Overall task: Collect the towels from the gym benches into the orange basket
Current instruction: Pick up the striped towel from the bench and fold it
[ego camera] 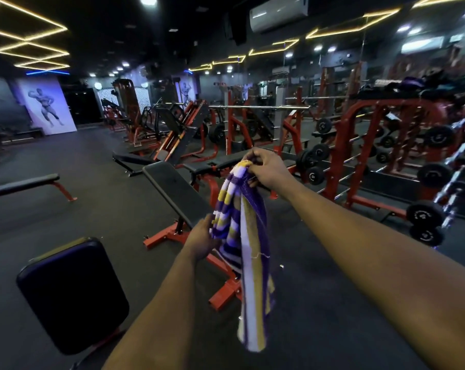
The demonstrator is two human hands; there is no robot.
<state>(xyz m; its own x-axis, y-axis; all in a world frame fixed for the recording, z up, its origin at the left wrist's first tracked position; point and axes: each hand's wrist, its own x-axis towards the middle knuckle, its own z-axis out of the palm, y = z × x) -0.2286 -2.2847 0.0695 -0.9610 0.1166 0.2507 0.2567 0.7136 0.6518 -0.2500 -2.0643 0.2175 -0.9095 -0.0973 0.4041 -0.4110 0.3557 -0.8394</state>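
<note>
A purple, white and yellow striped towel [248, 252] hangs in the air in front of me. My right hand [266, 166] pinches its top edge, held out at arm's length. Lower down, my left hand [203, 237] grips the towel's left side. The towel hangs over the floor, just right of a black inclined bench [175, 193] with an orange frame. No orange basket is in view.
A black padded seat [71, 292] sits close at the lower left. A flat bench [23, 185] stands at the left, and more benches and orange racks behind. A dumbbell rack [439, 188] lines the right side. Dark rubber floor lies between them.
</note>
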